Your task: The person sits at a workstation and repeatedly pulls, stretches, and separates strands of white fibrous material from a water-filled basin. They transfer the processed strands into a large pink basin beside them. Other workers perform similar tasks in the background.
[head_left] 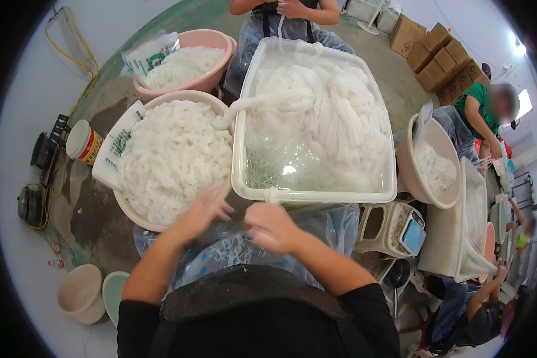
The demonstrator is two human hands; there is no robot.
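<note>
In front of me is a large white rectangular tub point(240, 149) of water, with a heap of soft, wet, whitish strands point(340, 119) in it. A short white strand point(271, 194) hangs over the tub's near rim. Just below it my right hand point(271, 227) is closed in a fist; what it holds, if anything, is hidden. My left hand point(206, 212), blurred by motion, has its fingers apart beside the near edge of a pink basin point(138, 218). That basin is piled with a white stringy mass point(173, 155). A thick white rope of strands point(268, 100) runs from the tub to this pile.
A second pink basin point(221, 68) stands behind, and another basin point(409, 158) to the right. A white stool point(373, 224) and a black pan point(398, 273) are at my right. A person point(286, 15) sits across the tub; others work at right. Bowls point(80, 292) lie at left.
</note>
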